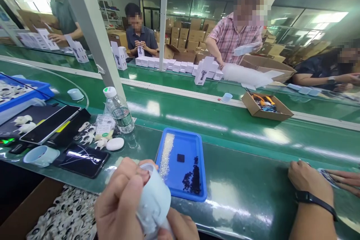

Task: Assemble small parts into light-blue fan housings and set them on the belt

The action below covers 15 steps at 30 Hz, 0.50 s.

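While a pale blue plastic housing [154, 198] sits low over the green bench edge, the left hand [120, 198] curls its fingers closed around it and the right hand [180, 228], mostly out of frame, supports it from beneath, its finger position unclear. Just beyond lies a blue tray [197, 146] of small parts; a co-worker's wristbanded hand [308, 180] rests at right.
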Available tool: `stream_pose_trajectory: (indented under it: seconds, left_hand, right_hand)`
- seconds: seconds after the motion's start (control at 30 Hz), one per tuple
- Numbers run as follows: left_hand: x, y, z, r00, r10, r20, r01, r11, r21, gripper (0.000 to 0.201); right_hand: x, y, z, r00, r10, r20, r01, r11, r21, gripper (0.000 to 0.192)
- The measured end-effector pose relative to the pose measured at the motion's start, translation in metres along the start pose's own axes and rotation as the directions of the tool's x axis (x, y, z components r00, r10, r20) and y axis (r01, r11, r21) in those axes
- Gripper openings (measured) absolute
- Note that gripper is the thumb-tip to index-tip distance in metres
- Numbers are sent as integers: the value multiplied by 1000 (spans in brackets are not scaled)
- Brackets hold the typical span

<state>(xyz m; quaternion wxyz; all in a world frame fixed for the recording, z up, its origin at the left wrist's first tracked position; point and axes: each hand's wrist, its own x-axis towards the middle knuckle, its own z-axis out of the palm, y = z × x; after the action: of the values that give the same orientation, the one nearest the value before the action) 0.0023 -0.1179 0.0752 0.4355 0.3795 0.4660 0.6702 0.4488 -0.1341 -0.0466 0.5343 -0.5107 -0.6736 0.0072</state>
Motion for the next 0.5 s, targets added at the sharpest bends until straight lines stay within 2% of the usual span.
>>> stream_pose_trajectory:
  seconds: [0.07, 0.13, 0.27, 0.4, 0.5]
  left_hand:
    - [0, 1, 2, 999, 5, 35, -6, 1000, 17, 35]
    - [2, 3, 4, 997, -18, 73, 21, 999, -43, 40]
    - [9, 0, 9, 994, -52, 97, 73, 971, -227, 45]
    - [15, -10, 10, 983, -62, 175, 117, 938, -326, 40]
    - [16, -12, 11, 979, -30, 203, 94, 946, -311, 39]
  right_hand:
    - [6, -11, 5, 999, 5, -32, -4, 1000, 28, 28]
    - [12, -19, 8, 997, 44, -71, -38, 995, 94, 25]
    - [13, -22, 11, 967, 211, -143, -173, 956, 238, 22]
    - [12, -18, 8, 962, 249, -113, -226, 956, 189, 34]
    - [22, -32, 10, 954, 273, -122, -253, 955, 152, 44]
